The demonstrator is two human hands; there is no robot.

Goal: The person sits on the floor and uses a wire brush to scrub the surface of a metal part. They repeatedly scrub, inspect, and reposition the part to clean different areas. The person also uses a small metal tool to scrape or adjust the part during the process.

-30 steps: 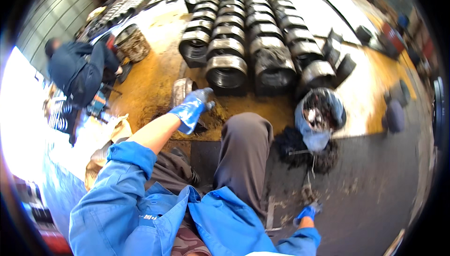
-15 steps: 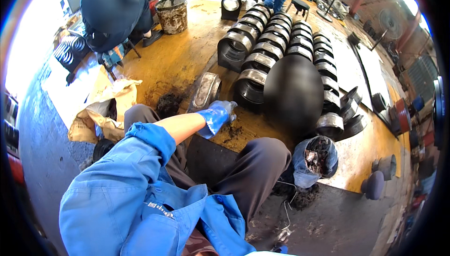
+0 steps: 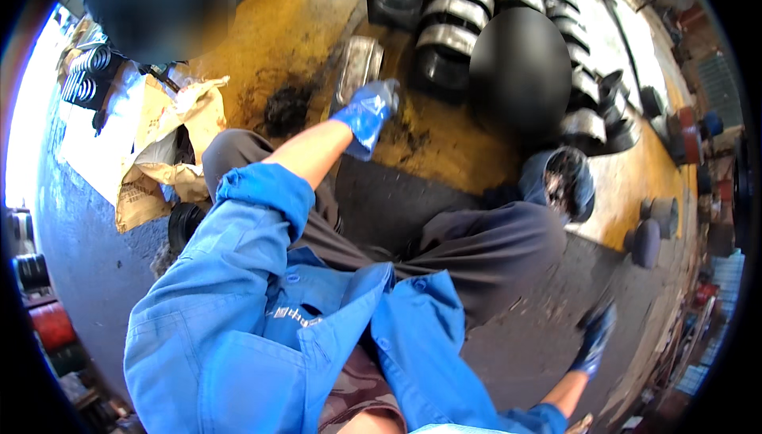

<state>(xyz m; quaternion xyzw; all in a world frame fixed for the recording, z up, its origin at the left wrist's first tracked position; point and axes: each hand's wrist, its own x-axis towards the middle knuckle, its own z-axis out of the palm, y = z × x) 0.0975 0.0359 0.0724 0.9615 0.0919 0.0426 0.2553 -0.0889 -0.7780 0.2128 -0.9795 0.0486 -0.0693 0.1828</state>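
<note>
My left hand [image 3: 370, 116], in a blue glove, reaches forward with bent fingers. It lies against the near end of a black block with a shiny oval metal face [image 3: 359, 67] and appears closed on it; the undersides of the fingers are hidden. Low on the right is my right hand [image 3: 597, 340], also blue-gloved, held out to the side over the dark floor. Motion smears its fingers, so I cannot make out whether anything is in them. Dark shavings [image 3: 287, 108] lie left of the block.
Rows of black rings with metal bands [image 3: 452, 37] stand ahead. A lined bucket of scraps [image 3: 559, 184] is beyond my right knee. Torn paper sacking [image 3: 178, 148] lies at left, near a seated person [image 3: 155, 9]. A grey cylinder [image 3: 660, 216] stands at far right.
The view has tipped downward, so the rows sit higher in it. My right hand has come into view at the lower right. My left hand stays at the block's near end.
</note>
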